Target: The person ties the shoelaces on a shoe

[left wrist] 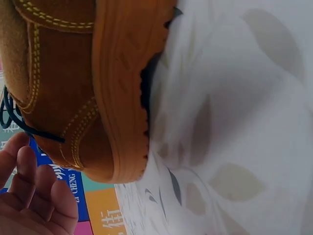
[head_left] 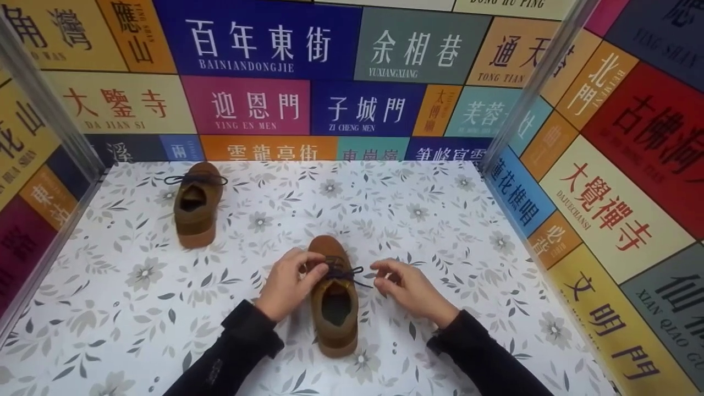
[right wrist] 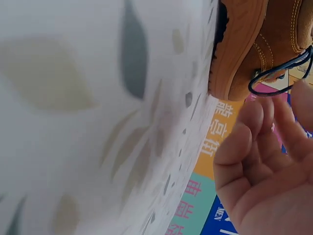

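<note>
A brown shoe [head_left: 335,341] with yellow stitching stands near the middle of the floral surface, toe pointing away. Its dark blue lace [head_left: 352,272] is tied in a bow, with a loop and a loose end on the right side. My left hand [head_left: 291,283] is at the shoe's left side, thumb and forefinger right by the bow; in the left wrist view its loosely bent fingers [left wrist: 29,161] lie just under a lace end. To the right of the bow, my right hand [head_left: 410,289] is held a little away, fingers loosely bent with nothing in them.
A matching brown shoe [head_left: 198,236] with a tied bow stands farther back on the left. White cloth [head_left: 264,203] with grey leaves and flowers covers the work surface. Colourful panels [head_left: 264,104] with printed characters enclose its back and sides.
</note>
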Tool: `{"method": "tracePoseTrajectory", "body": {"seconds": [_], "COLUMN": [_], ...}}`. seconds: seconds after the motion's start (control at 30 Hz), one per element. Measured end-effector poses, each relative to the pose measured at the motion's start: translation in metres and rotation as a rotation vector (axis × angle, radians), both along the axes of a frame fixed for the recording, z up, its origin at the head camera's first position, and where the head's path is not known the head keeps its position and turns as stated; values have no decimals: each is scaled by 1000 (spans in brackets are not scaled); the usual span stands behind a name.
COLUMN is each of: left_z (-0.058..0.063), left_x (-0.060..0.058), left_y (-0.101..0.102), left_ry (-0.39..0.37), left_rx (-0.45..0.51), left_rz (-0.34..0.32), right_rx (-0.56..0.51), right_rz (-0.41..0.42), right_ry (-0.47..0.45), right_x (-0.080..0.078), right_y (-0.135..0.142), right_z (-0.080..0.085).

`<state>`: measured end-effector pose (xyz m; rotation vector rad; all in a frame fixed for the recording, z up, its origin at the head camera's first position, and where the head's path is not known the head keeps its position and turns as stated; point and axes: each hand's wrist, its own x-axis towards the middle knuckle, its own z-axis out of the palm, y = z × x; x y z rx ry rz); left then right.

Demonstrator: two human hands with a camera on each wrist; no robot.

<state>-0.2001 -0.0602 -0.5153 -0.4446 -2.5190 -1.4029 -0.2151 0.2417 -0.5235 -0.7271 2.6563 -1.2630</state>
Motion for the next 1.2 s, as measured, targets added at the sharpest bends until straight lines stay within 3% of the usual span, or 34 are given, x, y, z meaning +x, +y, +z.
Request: {"method": "tracePoseTrajectory", "body": {"seconds": [0.1, 0.23, 0.4, 0.5, 0.57, 0.7, 0.83, 0.97, 1.1, 1.2], "left_z": [1, 3, 4, 3, 2, -1, -9, -20, -27, -30], "left_x": [-3, -7, -9, -11, -11, -12, -11, -8, -6, -5], "left_y": [2, 2, -4, -10, -13, -17, -18, -17, -14, -11], "left_ry": [-9, -106, -365, -493, -527, -549, -596, -645, -657, -668], "left_rx": [34, 86, 261, 366, 400, 410, 476, 683, 930, 1041], "left_rz": [-27, -89, -215, -226, -207, -166, -117, -81, -94, -107], "right_rx": [-34, -71, -193, -202, -161, -96, -39, 26, 30, 18], "right_rz": [20, 36, 107, 194, 238, 247, 189, 134, 105, 86], "right_ry": [12, -31, -261, -390, -423, -385, -261, -169, -171, -198], "right_x": [-8, -20, -34, -39, -41, -44, -45, -43, -41, -40], "right_y": [-12, -23, -22, -16, -10, 1, 5, 8, 10, 13], "right_z": [0, -2, -3, -3, -3, -5, -6, -4, -5, -8]}}
